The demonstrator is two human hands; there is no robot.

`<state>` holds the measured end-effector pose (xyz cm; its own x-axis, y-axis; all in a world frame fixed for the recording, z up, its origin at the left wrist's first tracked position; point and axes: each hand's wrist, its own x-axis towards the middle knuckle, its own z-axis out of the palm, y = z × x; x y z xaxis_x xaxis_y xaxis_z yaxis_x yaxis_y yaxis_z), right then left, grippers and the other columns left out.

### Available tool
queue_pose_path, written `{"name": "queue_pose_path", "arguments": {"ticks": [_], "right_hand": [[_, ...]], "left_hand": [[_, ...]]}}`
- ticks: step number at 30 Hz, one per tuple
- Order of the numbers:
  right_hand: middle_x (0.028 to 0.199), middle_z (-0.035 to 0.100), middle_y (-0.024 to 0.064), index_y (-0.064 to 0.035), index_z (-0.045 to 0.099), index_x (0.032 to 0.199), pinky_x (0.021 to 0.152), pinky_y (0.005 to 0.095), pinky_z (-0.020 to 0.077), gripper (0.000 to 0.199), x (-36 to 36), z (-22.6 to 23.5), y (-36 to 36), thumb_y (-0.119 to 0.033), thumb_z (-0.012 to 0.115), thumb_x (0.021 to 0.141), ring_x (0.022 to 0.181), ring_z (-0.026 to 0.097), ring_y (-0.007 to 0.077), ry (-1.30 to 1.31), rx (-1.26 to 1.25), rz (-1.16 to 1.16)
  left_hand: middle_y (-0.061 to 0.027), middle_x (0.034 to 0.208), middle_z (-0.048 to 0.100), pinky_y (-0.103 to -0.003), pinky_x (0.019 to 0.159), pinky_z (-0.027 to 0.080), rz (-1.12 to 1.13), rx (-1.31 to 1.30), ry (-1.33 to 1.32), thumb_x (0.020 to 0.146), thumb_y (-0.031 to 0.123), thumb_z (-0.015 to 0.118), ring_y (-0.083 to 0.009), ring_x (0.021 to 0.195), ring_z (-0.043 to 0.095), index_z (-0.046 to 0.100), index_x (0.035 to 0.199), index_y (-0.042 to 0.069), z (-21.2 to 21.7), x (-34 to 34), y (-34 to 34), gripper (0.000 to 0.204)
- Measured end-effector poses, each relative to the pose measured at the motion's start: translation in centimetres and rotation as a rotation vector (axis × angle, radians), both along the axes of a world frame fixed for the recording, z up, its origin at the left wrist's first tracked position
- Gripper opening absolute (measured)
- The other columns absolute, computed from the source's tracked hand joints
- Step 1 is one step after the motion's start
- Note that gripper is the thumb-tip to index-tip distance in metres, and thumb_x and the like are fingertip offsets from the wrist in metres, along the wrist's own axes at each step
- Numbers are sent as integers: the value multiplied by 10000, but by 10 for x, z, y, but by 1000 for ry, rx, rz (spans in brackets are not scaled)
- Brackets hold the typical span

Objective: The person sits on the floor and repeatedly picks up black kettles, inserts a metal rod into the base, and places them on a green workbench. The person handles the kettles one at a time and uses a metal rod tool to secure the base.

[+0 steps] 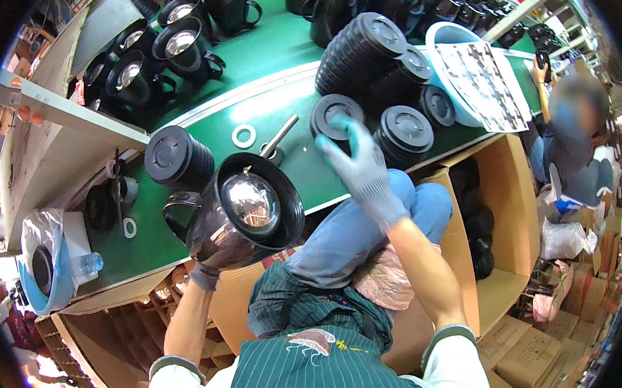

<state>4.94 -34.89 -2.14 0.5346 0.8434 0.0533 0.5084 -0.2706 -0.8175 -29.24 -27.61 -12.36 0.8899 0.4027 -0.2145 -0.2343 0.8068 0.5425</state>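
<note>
My left hand (205,277), in a grey glove, supports a glossy black jug (214,234) from below. The jug is tilted, its mouth facing up and to the right, with a shiny silver dome-shaped inside (250,201). Most of that hand's fingers are hidden behind the jug. My right hand (363,165), in a grey glove with teal fingertips, is open with fingers apart. Its fingertips overlap a round black lid (325,111) on the bench; whether they touch it I cannot tell. More stacked black lids (404,132) stand just right of that hand.
Another lid stack (171,157) stands left of the jug. White rings (243,136) and a metal rod (280,134) lie on the green bench (219,115). Several black jugs (184,44) fill the far side. A cardboard box (505,207) is at right, a seated person (577,151) beyond.
</note>
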Motion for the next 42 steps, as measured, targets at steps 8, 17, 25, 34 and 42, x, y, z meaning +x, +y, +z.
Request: {"name": "queue_pose_path", "arguments": {"ticks": [8,17,25,34,42], "right_hand": [[1668,174,287,-309,181,1670,1216,647,182,1204,24,-69,93,-695,818,724,1537,171,484,-561,-697,-200],[1459,408,192,-144,514,1538,1155,443,382,1127,-20,50,-20,-492,973,569,1352,456,350,261,305,350],[1485,369,232,-101,575,1473,1162,522,351,1130,-39,50,-85,-536,990,516,1383,395,426,69,529,411],[1559,351,201,-71,460,1551,1181,502,357,1199,-29,66,-133,-445,986,541,1429,395,393,117,497,329],[1680,310,153,12,234,1637,1255,338,241,790,-32,-36,-159,-246,656,1021,1528,340,249,759,711,248]], "left_hand": [[-151,1547,507,-461,1172,465,188,-226,461,1046,315,599,-280,1376,543,411,1551,75,10,20,-21,590],[-165,1610,410,-372,1222,403,-118,190,280,1082,216,512,-251,1457,458,318,1601,85,-137,-34,-6,569],[-150,1524,542,-481,1195,419,-302,457,70,1094,351,474,-295,1382,536,446,1544,60,23,43,1,537],[-174,1427,588,-443,1089,505,-330,900,98,1032,222,561,-281,1245,622,503,1458,14,74,64,-1,477],[-172,1028,784,-340,821,608,369,2273,227,800,65,725,-281,881,778,767,1107,-6,188,108,-11,318]]}}
